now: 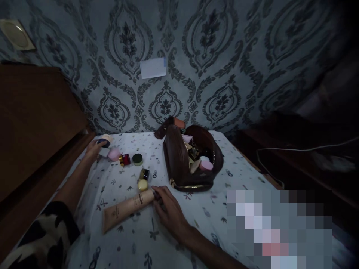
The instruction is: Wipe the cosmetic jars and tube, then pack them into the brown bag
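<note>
Grasping left hand (94, 148): lying well forward by the cloth's left edge, curling fingers over a dark blue item (104, 142) with a pale top; cannot tell whether lifting it or leaving it on the cloth.
Left forearm (71, 181): slanting away from the lower left, stretching almost straight out of a patterned sleeve (46, 235).
Right hand (171, 215): lying nearer, arching at the knuckles, pinching the cap end of a beige tube (126, 210) between thumb and fingers.
Right forearm (206, 244): angling in from the lower right, showing bare.
Beige tube: lying aslant on the white printed cloth (168, 246), pointing cap end to the right.
Small jars: standing or lying between the hands, including a yellow one (143, 185) just beside the tube and a red one (125, 160) beside a pink item (114, 154).
Brown bag (175, 158): gaping open beyond the right hand, holding assorted containers.
</note>
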Demonstrator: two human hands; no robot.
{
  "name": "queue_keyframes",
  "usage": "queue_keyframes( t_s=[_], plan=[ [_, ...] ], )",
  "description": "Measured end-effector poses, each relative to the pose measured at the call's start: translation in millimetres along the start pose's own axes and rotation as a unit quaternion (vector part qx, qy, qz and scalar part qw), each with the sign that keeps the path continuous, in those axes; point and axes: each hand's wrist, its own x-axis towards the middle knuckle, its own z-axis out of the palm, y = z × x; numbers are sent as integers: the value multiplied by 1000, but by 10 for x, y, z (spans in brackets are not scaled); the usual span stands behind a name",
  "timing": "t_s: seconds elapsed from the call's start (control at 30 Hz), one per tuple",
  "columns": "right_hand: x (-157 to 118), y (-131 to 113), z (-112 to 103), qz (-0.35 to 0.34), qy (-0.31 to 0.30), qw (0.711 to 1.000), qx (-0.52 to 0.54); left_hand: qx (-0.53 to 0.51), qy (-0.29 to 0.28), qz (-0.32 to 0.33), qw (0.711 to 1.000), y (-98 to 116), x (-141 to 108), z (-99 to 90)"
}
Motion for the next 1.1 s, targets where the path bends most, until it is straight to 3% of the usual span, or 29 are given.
queue_keyframes(
  t_s=[0.13, 0.2, 0.3, 0.43, 0.53, 0.63, 0.77, 0.83, 0.93, 1.0, 1.1],
  plan=[
    [22, -56, -46, 18, 40, 999, 14, -113, -45, 16, 992, 125, -530, -221],
    [30, -94, -67, 25, 72, 997, 32, -199, -127, 14, 972, 195, -888, -300],
    [55, -189, -95, 48, 94, 988, 117, -173, -219, 51, 959, 326, -1482, -335],
    [83, -355, -169, 132, 12, 938, 321, -100, -367, 132, 915, 530, -2165, -260],
    [26, -426, -276, 150, -37, 894, 420, -63, -417, 155, 893, 670, -2490, -180],
    [-112, -427, -386, 172, -11, 858, 485, -47, -393, 185, 899, 774, -2681, -110],
    [-277, -400, -482, 216, 19, 829, 516, 8, -346, 289, 893, 861, -2847, -31],
    [-300, -396, -517, 238, 34, 801, 548, 33, -290, 338, 895, 885, -2927, 12],
    [-276, -408, -575, 251, 64, 743, 617, 61, -148, 408, 899, 890, -3066, 97],
    [-262, -427, -608, 253, 73, 717, 646, 85, -69, 472, 875, 877, -3159, 178],
    [-280, -458, -618, 253, 56, 697, 668, 119, -52, 595, 793, 864, -3245, 325]
  ],
)
